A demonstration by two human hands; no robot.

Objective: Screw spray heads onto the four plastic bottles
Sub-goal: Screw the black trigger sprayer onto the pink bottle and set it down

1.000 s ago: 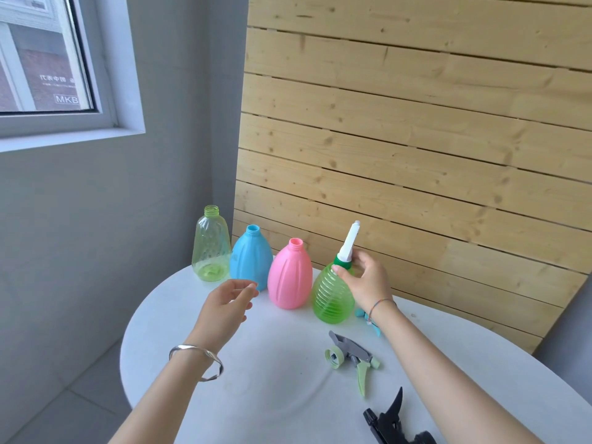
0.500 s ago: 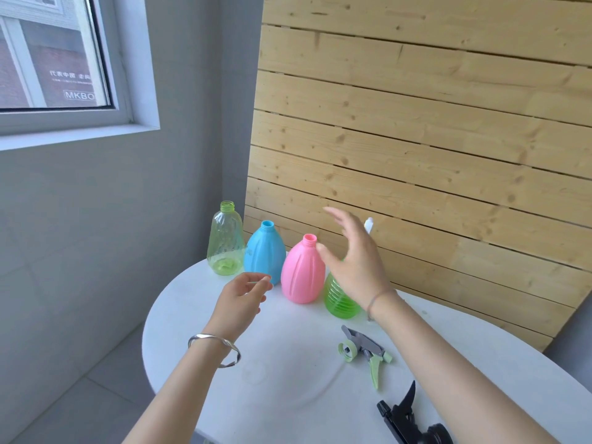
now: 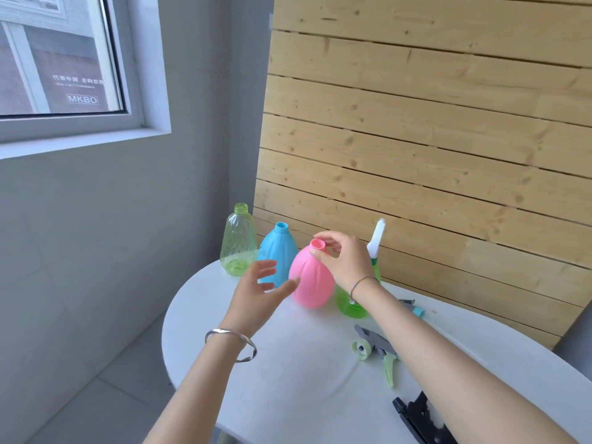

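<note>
Four plastic bottles stand in a row at the back of the white table [image 3: 288, 373]: a clear green bottle [image 3: 238, 240], a blue bottle [image 3: 278, 254], a pink bottle [image 3: 311, 280] and a ribbed green bottle [image 3: 350, 304] with a white spray head [image 3: 376, 237] on its neck. My right hand [image 3: 344, 259] pinches the pink bottle's neck and tilts it towards me. My left hand [image 3: 256, 290] hovers open with spread fingers just left of the pink bottle. A grey-and-green spray head [image 3: 376, 349] and a black spray head [image 3: 419, 418] lie on the table under my right forearm.
A small grey and teal part [image 3: 415, 307] lies behind my right forearm near the wooden slat wall [image 3: 416, 139]. A grey wall with a window [image 3: 57, 56] is on the left. The table's rounded left edge drops to a tiled floor.
My right hand left the ribbed green bottle with the white spray head and took the pink bottle's neck, tilting it. My left hand rose and opened towards the pink bottle.
</note>
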